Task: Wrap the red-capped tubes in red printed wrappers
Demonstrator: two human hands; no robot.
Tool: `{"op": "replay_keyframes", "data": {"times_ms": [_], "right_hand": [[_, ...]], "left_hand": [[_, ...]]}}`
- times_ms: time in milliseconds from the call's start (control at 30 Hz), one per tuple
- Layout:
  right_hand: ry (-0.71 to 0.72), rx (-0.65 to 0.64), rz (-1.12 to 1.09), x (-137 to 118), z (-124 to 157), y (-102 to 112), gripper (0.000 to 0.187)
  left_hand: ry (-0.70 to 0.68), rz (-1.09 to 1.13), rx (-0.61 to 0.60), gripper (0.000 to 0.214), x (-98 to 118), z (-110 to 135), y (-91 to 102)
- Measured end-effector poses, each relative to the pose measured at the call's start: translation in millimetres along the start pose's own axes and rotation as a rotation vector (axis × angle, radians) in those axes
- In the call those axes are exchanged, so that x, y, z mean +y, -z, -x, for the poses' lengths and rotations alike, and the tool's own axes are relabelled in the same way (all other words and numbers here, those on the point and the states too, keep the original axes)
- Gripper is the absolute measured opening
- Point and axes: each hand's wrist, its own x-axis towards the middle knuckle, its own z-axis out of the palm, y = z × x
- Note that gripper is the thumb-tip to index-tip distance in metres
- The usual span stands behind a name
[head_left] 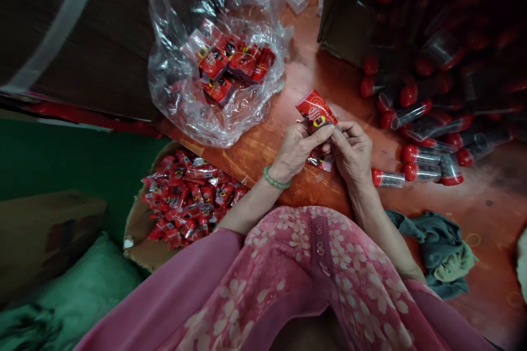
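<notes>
Red packet (315,110) pinched by both the left hand (297,148) and right hand (352,151), fingers clamped on it, over the red floor (288,88).

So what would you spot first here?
First, the red packet pinched between the left hand and right hand, right in the middle. Then the heap of packets at lower left, more of them in the plastic bag up top, and red-capped tubes scattered on the right.
</notes>
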Motion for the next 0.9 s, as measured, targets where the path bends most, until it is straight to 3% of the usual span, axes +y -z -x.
{"op": "replay_keyframes", "data": {"times_ms": [300,633,900], "right_hand": [[0.027,-0.038,-0.065,-1.6,1.3,-9.2,0.04],[0.097,0.037,-0.004,5.0,0.5,2.1,0.037],[0.052,-0.096,-0.029,-2.6,5.0,-3.2,0.04]], "left_hand": [[-0.08,0.071,0.083,0.057,2.0,2.2,-8.0],[-0.069,0.035,0.072,0.053,-15.3,5.7,-11.4],[-0.09,-0.003,0.017,0.046,-7.5,19.6,-8.5]]}}
